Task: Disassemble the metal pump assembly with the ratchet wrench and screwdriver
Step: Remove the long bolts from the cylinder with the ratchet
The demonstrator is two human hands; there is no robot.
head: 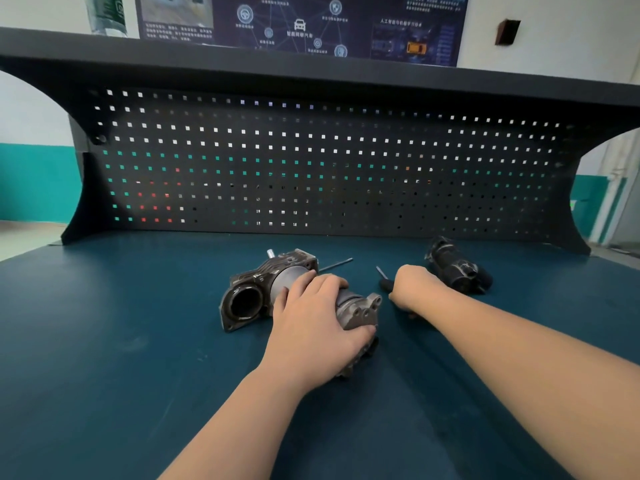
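**Two hands down on the bench: one on the pump, one on a tool handle**

The metal pump assembly (pixel 298 296) is lying on its side on the blue-green bench top (pixel 104 341), near the middle and a little toward the far edge. Its round open port is facing near-left; its flanged end with bolt holes is pointing near-right. A small silver stud is sticking up at its far end.

The left hand (pixel 311 320) is lying over the cylindrical middle of the assembly, fingers curling over the body and the thumb wrapping the flanged end, grasping it against the bench.

The right hand (pixel 412 289) is resting just right of the assembly, knuckles up, fingers clenching around a dark tool handle (pixel 386 284). A short tip of the tool is poking out on the far-left side of the fist. Whether this is the screwdriver or the wrench, I cannot tell.

A thin metal rod (pixel 337 264) is lying on the bench beyond the assembly, angling far-right.

A second dark metal part (pixel 453 265) is sitting farther right, just beyond the right hand.

A black pegboard (pixel 311 161) is standing along the far edge, under a dark shelf (pixel 311 64). A blue poster (pixel 301 26) is hanging on the wall above.
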